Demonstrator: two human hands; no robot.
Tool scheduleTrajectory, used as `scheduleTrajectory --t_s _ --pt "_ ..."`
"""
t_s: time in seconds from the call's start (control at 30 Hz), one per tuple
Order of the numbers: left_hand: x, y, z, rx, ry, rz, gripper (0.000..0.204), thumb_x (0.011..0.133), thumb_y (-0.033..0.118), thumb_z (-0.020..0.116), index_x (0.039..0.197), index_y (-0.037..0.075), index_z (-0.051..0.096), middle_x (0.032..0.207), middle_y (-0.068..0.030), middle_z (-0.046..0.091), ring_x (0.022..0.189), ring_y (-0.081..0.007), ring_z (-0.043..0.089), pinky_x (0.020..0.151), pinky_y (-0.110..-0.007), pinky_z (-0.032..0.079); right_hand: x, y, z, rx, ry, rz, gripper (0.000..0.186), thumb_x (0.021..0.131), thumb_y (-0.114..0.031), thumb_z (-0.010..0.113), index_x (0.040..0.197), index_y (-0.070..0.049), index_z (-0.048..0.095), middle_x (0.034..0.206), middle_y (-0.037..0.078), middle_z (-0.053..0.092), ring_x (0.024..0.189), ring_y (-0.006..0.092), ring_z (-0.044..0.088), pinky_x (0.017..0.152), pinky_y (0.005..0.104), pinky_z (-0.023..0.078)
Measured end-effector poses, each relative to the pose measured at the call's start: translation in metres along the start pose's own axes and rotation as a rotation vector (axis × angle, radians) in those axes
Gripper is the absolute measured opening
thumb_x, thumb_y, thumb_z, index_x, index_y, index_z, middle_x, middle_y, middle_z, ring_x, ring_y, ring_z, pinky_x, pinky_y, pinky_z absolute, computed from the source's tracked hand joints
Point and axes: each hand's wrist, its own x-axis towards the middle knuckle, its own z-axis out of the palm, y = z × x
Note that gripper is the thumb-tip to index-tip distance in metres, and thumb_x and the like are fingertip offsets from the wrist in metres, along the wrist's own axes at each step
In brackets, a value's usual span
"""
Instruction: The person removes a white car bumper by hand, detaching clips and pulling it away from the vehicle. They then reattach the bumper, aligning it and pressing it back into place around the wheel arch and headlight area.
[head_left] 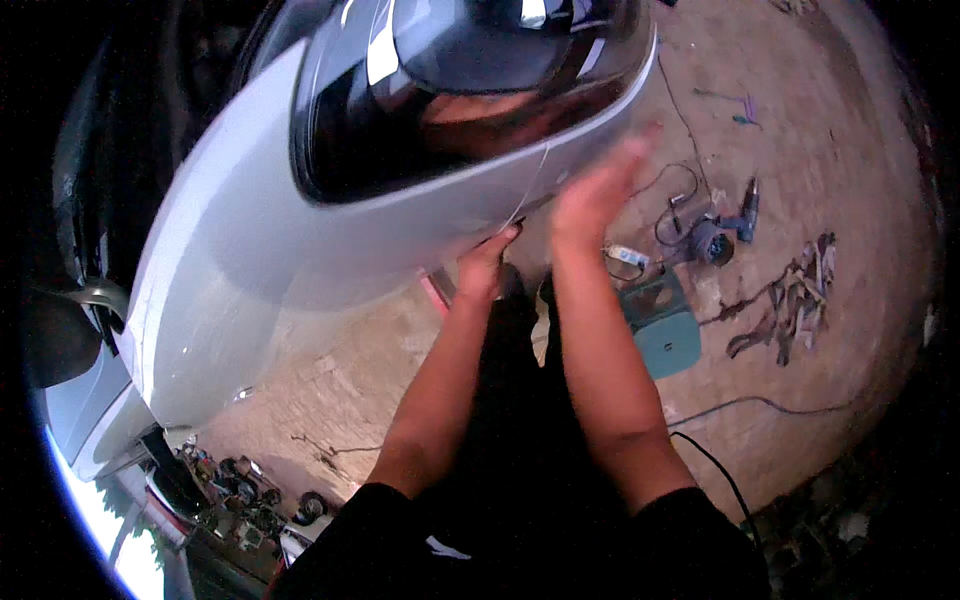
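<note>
A silver-grey car body curves across the upper left, with a dark glossy window set in it. At the lower edge of the panel, my left hand is closed with its thumb up, next to a small dark piece. What its fingers hold is too hidden to name. A thin pale line runs down the panel to that spot. My right hand is beside the panel's right edge, fingers stretched out and blurred by motion. Whether it touches the panel, I cannot tell.
On the brown floor to the right are a teal stool, a white power strip, a drill-like power tool, a round dark tool and crumpled rags. Cables trail there. Loose parts lie heaped at lower left.
</note>
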Motion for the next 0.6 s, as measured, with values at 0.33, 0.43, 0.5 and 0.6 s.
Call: scheduleTrajectory --t_s 0.33,0.43,0.5,0.6 --pt "-0.002 0.014 -0.045 0.613 0.086 0.17 0.048 0.083 0.018 0.084 0.123 -0.001 0.066 0.123 -0.0117 0.068 0.116 -0.0233 0.06 0.102 -0.036 0.046 -0.032 -0.009 -0.015 0.837 0.406 0.756 0.087 0.104 -0.063 0.033 0.158 0.003 0.02 0.164 0.019 0.024 0.15 0.0296 0.028 0.122 0.0423 0.023" --pt "0.01 0.01 -0.048 1.022 0.108 0.211 0.073 0.076 0.036 0.09 0.13 -0.004 0.061 0.133 -0.012 0.063 0.119 -0.0266 0.058 0.104 -0.034 0.043 -0.05 0.071 0.038 0.539 0.283 0.454 0.088 0.103 -0.065 0.032 0.159 0.002 0.02 0.165 0.019 0.022 0.151 0.0324 0.025 0.123 0.0417 0.019" --pt "0.019 -0.003 -0.072 1.179 0.043 0.358 0.068 0.077 0.034 0.09 0.127 -0.003 0.063 0.132 -0.0118 0.063 0.119 -0.0268 0.058 0.104 -0.035 0.044 -0.061 0.086 0.037 0.415 0.18 0.364 0.088 0.103 -0.065 0.035 0.159 0.001 0.019 0.165 0.018 0.023 0.151 0.0306 0.025 0.123 0.0416 0.019" --pt "0.0 0.015 -0.047 0.896 0.072 0.354 0.059 0.079 0.026 0.088 0.126 0.0 0.063 0.128 -0.0112 0.064 0.117 -0.0275 0.059 0.102 -0.038 0.046 -0.074 0.075 -0.005 0.555 0.217 0.492 0.086 0.103 -0.063 0.037 0.16 -0.001 0.019 0.165 0.016 0.023 0.151 0.0279 0.025 0.123 0.041 0.018"
